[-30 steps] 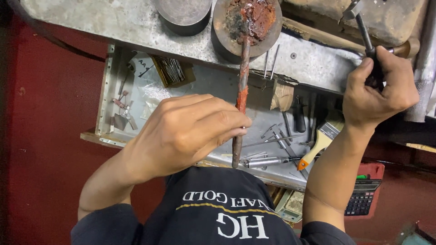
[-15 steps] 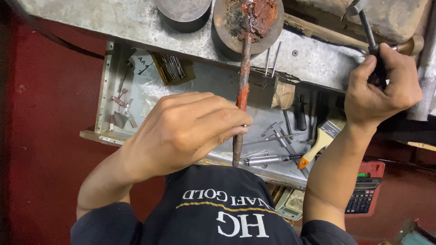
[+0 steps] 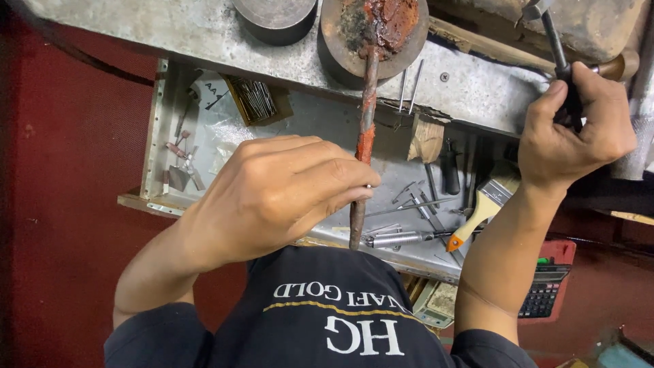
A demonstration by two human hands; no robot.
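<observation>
**Crowded drawer, tight bench edge**

The left hand (image 3: 272, 197) covers the middle of the open drawer (image 3: 153, 136), gripping the rusty rod (image 3: 364, 136) that runs toward 12 o'clock and splits the space in two. At 10 o'clock, small bits and a box of pins (image 3: 255, 99) leave little bare floor. At 3 o'clock, loose metal tools (image 3: 409, 204) and a paintbrush (image 3: 480, 208) clutter the way. The right hand (image 3: 572, 133), at 2 o'clock, closes off the bench corner. Bare red floor (image 3: 68, 204) at 9 o'clock lies unobstructed.

hands (image 3: 286, 194): 2 | rust-red sticks (image 3: 364, 136): 1 | paintbrushes (image 3: 480, 211): 1 | calculators (image 3: 545, 289): 1 | round metal blocks (image 3: 276, 17): 1
</observation>
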